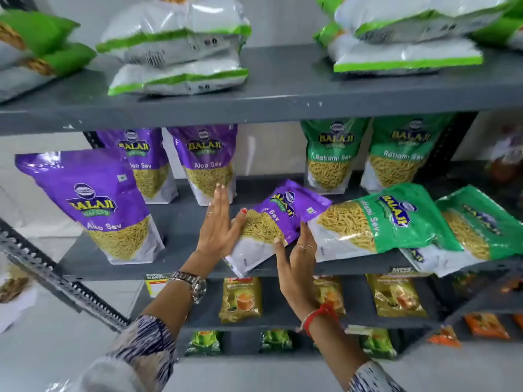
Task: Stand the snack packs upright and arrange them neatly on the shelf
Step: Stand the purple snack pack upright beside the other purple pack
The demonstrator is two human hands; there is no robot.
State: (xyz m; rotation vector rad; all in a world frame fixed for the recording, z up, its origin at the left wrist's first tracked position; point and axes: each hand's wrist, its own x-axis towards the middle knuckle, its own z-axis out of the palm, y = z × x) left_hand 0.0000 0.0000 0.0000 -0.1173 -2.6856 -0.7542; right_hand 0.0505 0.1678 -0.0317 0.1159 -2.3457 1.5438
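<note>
A purple Aloo Sev pack [278, 219] lies tilted on the grey middle shelf [181, 219], its top pointing up and right. My left hand [219, 224] grips its lower left side, thumb on the front. My right hand [297, 256] holds its lower right edge. Three purple packs stand upright: a large front one [93, 202] and two behind [144, 162] [208, 162]. Two green Ratlami Sev packs [332, 154] [402, 151] stand at the back right. Two more green packs [390, 222] [478, 230] lie on their sides at the front right, overhanging the edge.
The upper shelf [283, 89] carries flat stacks of white and green bags [175, 43] [410, 32]. Lower shelves hold small yellow-green packets [240, 299] [394, 295] and orange ones [486, 325]. A perforated metal upright [56, 275] runs diagonally at the left.
</note>
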